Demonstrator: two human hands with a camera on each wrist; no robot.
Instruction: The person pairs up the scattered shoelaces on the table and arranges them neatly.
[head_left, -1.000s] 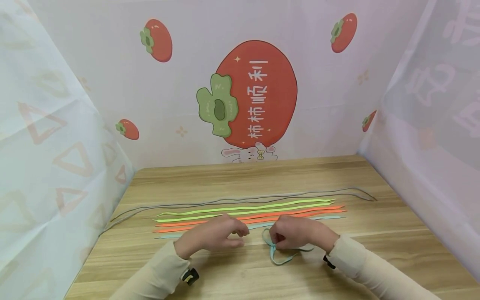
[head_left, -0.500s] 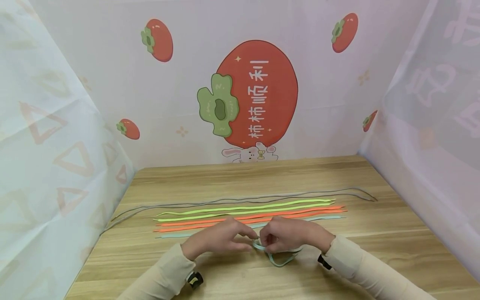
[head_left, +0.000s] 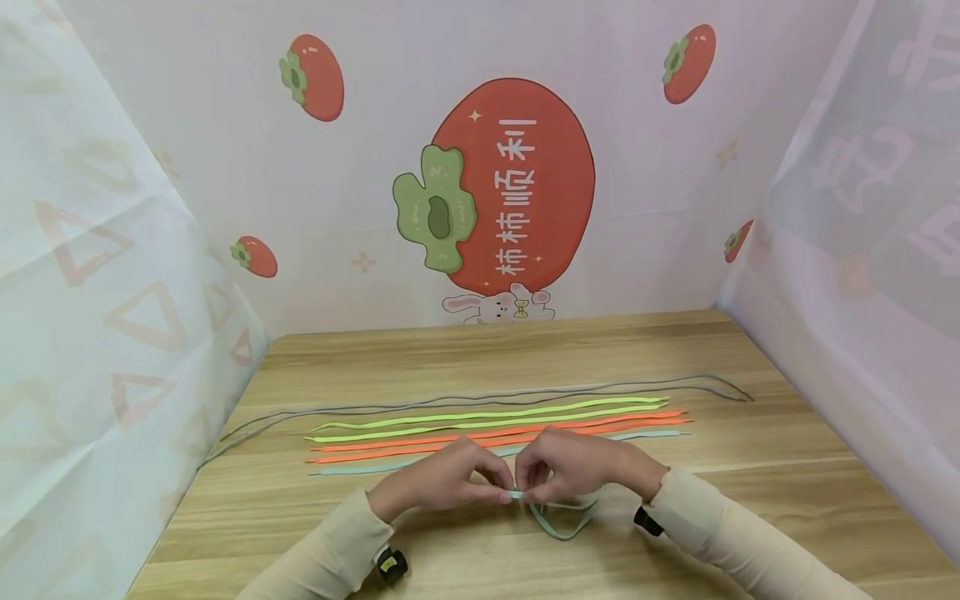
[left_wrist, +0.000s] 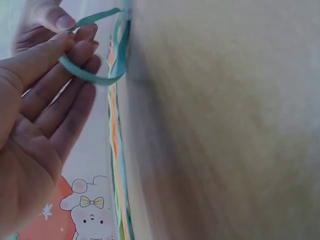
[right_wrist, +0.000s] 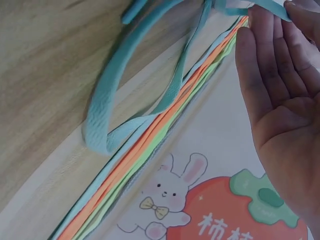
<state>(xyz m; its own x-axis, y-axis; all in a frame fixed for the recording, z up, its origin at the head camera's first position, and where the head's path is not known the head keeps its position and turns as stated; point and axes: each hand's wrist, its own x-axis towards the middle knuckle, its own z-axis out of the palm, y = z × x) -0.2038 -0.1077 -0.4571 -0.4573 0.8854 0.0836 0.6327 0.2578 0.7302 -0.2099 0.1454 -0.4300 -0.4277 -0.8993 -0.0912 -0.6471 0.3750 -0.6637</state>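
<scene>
A light blue shoelace point(head_left: 558, 533) hangs in loops between and below the two hands near the table's front middle. My left hand point(head_left: 450, 477) pinches it between thumb and index finger, the other fingers lying loosely extended in the left wrist view. Fingertip to fingertip with it, my right hand point(head_left: 573, 465) pinches the same lace close by. In the right wrist view a wide loop of this shoelace point(right_wrist: 102, 110) droops away from the hand over the wood. Part of the lace is hidden behind the right-hand fingers in the head view.
Behind the hands, a second light blue shoelace point(head_left: 352, 470), two orange shoelaces point(head_left: 337, 459), two neon yellow-green shoelaces point(head_left: 487, 415) and grey laces point(head_left: 525, 394) lie side by side across the wooden table point(head_left: 480, 358). Printed cloth walls point(head_left: 360, 167) enclose the back and sides.
The left hand has moved right to meet the right hand and now pinches the light blue lace. The right hand has shifted slightly left, bringing the lace with it.
</scene>
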